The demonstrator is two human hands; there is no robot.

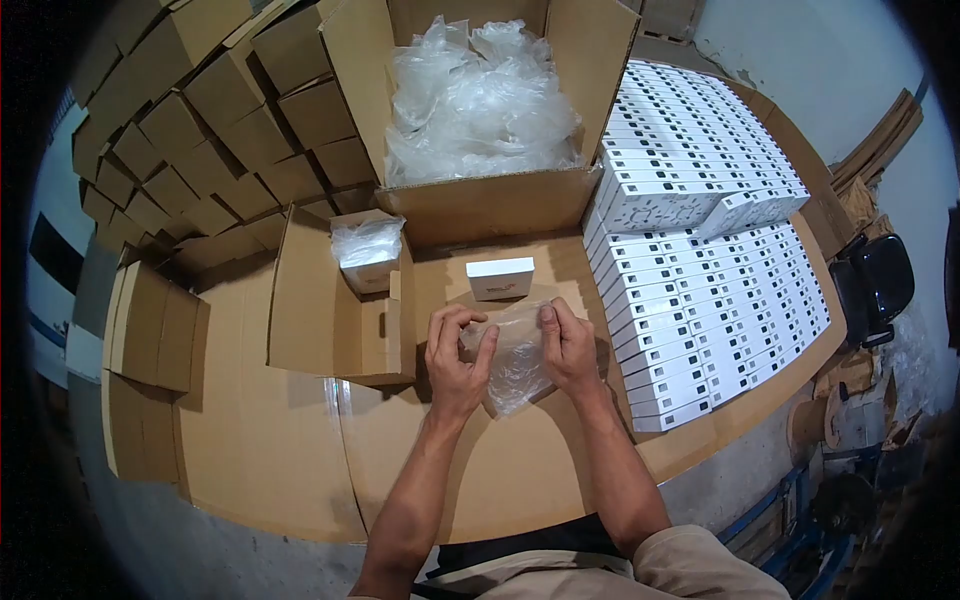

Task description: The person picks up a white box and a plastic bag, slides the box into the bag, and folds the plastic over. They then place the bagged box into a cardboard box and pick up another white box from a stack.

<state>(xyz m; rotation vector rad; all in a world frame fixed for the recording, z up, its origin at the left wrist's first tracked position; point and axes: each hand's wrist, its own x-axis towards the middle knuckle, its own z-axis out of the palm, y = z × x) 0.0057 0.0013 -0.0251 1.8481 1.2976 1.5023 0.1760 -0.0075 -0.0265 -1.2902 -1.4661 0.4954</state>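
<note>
A clear plastic bag (517, 362) hangs between my two hands above the cardboard-covered table (500, 470). My right hand (568, 345) pinches the bag's upper right corner between thumb and fingers. At the bag's left edge is my left hand (460, 362), its fingers curled and its thumb apart from them. Just beyond the bag, a small white box (500, 279) with a reddish mark stands on the table. Left of my left hand, an open carton (360, 368) holds a plastic-wrapped item (368, 250).
A large open carton (485, 205) full of clear bags (480, 105) stands at the back. Stacked white boxes (710, 310) with labels fill the right side. Brown cartons (220, 110) pile up at the back left, and a black chair (875, 285) is at the far right.
</note>
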